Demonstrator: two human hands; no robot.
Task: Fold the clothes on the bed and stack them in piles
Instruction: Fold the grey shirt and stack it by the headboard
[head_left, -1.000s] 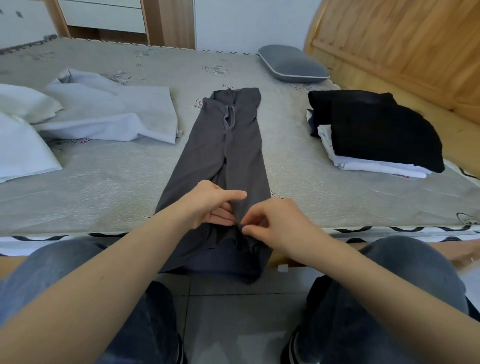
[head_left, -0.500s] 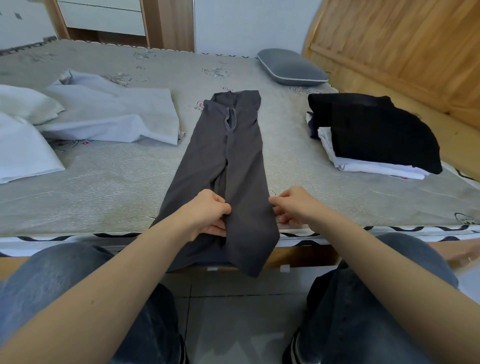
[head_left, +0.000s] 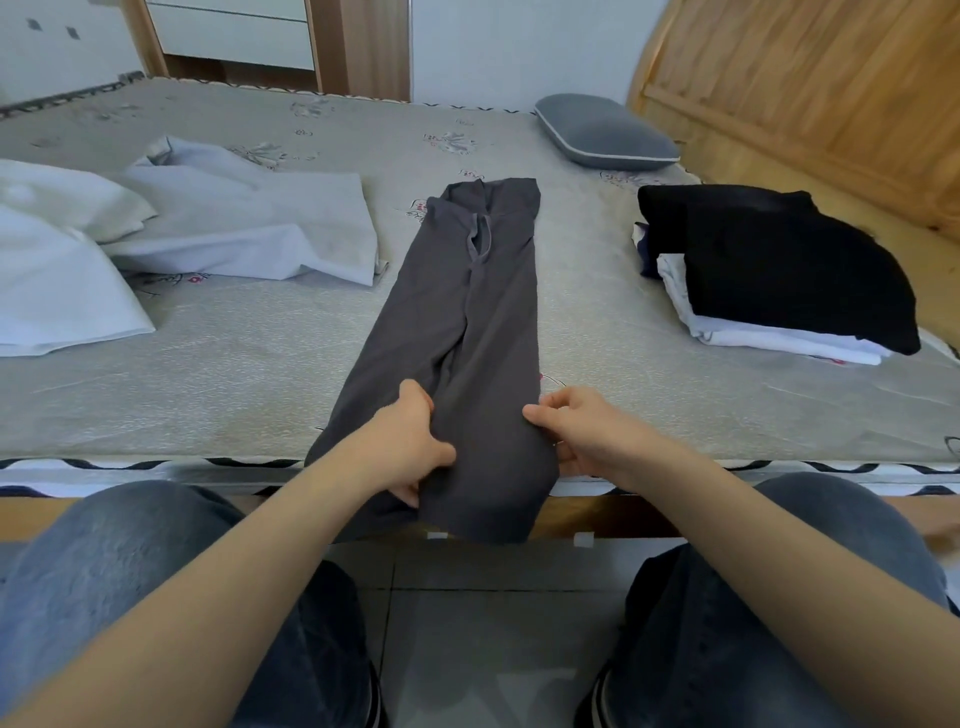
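Head view: the right hand (head_left: 582, 436) has moved from the middle to the trousers' (head_left: 467, 332) right edge; the left hand (head_left: 402, 441) still pinches the inner leg. Both grips hold cloth at the bed (head_left: 234, 384) edge, probably squaring for the fold.

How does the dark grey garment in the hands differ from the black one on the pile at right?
The dark grey garment lies stretched long, its near end hanging over the bed's edge; the black garment is folded compact. The grey lies alone on the mattress; the black tops a pile over white clothes. Left hand and right hand hold the grey; the black is untouched. Both are dark.
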